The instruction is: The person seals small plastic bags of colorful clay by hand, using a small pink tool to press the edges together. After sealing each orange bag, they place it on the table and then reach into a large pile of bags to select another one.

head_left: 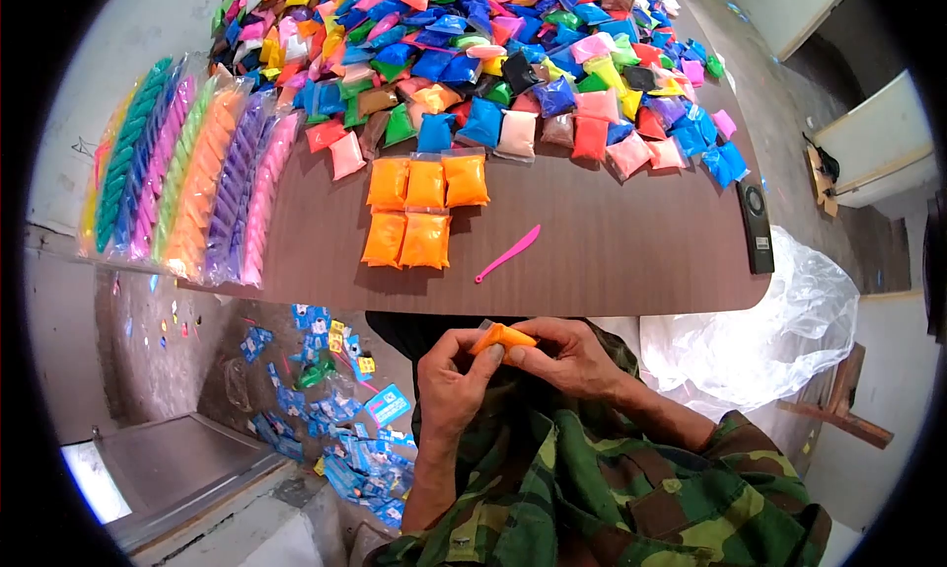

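Just below the table's front edge, my left hand (pixel 456 370) and my right hand (pixel 564 358) pinch a small clear packet of orange clay-like filling (pixel 504 338) between thumbs and fingers. Both hands are closed on it, and part of the packet is hidden by the fingers. On the table in front of them, several matching orange packets (pixel 425 239) lie in two rows, touching one another. A pink plastic knife (pixel 508 254) rests to the right of these rows, its blade pointing away to the upper right.
A large heap of small coloured packets (pixel 473 64) covers the back of the brown table (pixel 612 251). Long bags of twisted coloured strands (pixel 202 187) lie at the left. A black device (pixel 757 226) sits at the right edge. Blue printed packages (pixel 360 458) and clear plastic sheeting (pixel 779 320) are on the floor.
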`<state>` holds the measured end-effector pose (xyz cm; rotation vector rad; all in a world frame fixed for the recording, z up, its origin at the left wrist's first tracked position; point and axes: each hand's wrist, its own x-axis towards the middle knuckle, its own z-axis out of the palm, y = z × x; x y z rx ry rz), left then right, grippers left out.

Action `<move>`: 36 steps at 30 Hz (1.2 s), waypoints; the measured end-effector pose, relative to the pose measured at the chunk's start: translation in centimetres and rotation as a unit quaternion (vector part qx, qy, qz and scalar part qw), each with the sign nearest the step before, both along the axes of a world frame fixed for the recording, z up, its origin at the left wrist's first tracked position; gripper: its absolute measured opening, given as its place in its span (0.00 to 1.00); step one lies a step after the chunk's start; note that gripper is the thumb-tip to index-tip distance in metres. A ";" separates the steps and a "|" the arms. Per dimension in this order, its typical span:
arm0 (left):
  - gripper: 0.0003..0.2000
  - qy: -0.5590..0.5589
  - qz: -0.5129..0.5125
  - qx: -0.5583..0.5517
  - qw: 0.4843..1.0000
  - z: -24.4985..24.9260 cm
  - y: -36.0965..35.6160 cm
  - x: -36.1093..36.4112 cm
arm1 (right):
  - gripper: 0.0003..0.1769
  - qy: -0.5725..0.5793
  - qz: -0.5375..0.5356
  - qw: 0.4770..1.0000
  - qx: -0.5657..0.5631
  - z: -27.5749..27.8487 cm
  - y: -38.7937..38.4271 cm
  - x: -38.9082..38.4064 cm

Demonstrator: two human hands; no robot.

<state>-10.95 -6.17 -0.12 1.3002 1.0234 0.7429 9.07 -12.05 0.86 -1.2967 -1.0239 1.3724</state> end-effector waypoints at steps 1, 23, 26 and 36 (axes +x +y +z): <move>0.12 0.005 0.000 0.009 1.000 0.0 -0.1 -0.1 | 0.18 -0.014 0.000 1.000 0.002 -0.1 0.0 0.0; 0.11 -0.077 0.043 -0.044 0.995 -0.1 -0.4 -0.2 | 0.16 -0.002 -0.022 1.000 -0.012 0.2 0.3 -0.4; 0.11 -0.063 0.035 -0.016 0.997 0.0 -0.1 -0.4 | 0.17 0.019 0.003 0.999 -0.032 0.7 0.5 -0.5; 0.11 -0.096 0.044 -0.057 0.993 0.6 -0.5 0.6 | 0.19 0.059 -0.001 0.997 -0.045 0.4 0.8 -1.1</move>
